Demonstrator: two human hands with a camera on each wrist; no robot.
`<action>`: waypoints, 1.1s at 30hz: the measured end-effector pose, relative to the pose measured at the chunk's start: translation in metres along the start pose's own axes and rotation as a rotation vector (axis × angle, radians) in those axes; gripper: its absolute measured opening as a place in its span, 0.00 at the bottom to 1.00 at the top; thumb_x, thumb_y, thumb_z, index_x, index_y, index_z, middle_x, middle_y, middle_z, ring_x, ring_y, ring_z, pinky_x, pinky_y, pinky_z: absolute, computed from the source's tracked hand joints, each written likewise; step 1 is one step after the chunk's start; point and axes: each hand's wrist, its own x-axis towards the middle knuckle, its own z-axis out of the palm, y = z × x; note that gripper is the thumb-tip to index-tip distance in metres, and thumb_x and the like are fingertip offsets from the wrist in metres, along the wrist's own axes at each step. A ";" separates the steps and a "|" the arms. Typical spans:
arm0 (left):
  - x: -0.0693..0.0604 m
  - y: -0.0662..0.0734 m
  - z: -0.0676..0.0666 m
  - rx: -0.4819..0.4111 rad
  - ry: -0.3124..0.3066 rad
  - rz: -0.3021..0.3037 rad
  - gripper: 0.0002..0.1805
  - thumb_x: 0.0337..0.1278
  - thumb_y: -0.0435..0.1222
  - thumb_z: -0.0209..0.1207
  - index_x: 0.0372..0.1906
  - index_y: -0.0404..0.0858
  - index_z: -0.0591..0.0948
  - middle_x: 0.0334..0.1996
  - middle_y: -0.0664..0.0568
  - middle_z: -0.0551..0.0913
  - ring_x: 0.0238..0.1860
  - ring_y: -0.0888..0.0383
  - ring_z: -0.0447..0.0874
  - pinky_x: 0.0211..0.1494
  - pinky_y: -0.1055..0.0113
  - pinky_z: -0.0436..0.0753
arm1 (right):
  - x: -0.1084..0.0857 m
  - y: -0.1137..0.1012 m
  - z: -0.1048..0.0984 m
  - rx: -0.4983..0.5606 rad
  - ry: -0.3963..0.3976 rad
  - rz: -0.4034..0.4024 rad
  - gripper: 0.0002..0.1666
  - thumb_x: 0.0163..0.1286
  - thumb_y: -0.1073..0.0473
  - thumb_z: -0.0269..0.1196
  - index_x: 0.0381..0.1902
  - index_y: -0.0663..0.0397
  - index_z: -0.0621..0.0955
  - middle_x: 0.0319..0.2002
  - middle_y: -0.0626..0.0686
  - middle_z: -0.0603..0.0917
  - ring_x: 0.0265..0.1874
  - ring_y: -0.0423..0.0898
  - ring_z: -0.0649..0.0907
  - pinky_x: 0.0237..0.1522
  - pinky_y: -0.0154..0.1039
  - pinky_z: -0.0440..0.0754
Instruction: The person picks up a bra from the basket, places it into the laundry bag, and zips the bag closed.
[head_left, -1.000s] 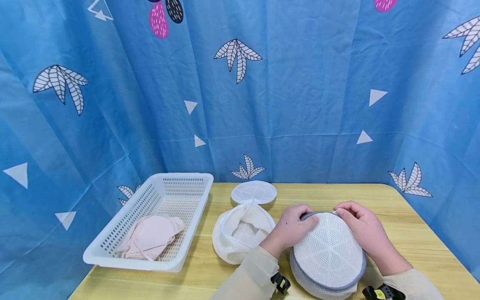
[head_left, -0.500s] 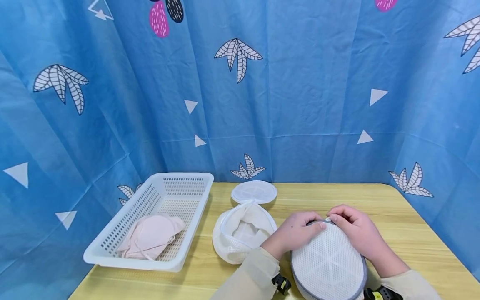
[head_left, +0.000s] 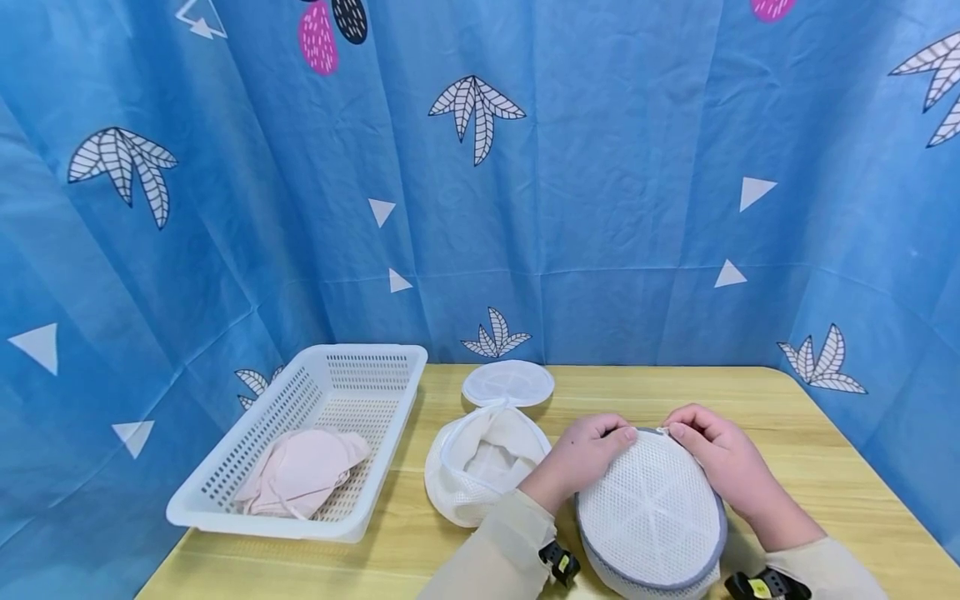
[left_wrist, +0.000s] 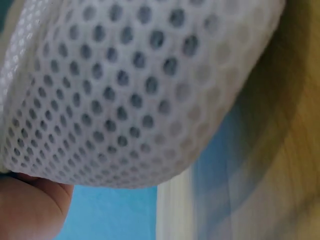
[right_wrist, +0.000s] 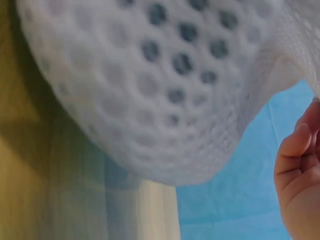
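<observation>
A round white mesh laundry bag (head_left: 651, 512) with grey edging stands at the near right of the table, its lid facing up. My left hand (head_left: 581, 458) grips the bag's far-left rim, thumb on top. At the far edge, just to the right, my right hand (head_left: 723, 454) pinches the rim between thumb and fingers; any zip pull there is too small to make out. In the left wrist view, the mesh side (left_wrist: 115, 95) hides most of the left hand (left_wrist: 32, 207). The right wrist view shows curled fingers of the right hand (right_wrist: 302, 175) beside the mesh wall (right_wrist: 150, 100).
Left of my hands sits a second white mesh bag (head_left: 457, 492), its round lid (head_left: 508, 384) folded back. A white perforated basket (head_left: 390, 467) at the left holds a pale pink bra (head_left: 307, 475). A blue curtain (head_left: 600, 208) surrounds the wooden table (head_left: 442, 550).
Half a second ago both hands came closer together at the far rim and the bag tipped. Now they are apart again, and the bag sits slightly farther left than at first.
</observation>
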 end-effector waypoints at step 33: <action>0.010 0.000 -0.004 -0.298 0.130 -0.153 0.33 0.70 0.42 0.60 0.77 0.45 0.66 0.71 0.56 0.71 0.71 0.59 0.66 0.72 0.58 0.66 | 0.006 0.006 -0.017 -0.056 0.305 0.142 0.27 0.83 0.54 0.48 0.73 0.61 0.69 0.69 0.58 0.70 0.63 0.45 0.71 0.54 0.22 0.71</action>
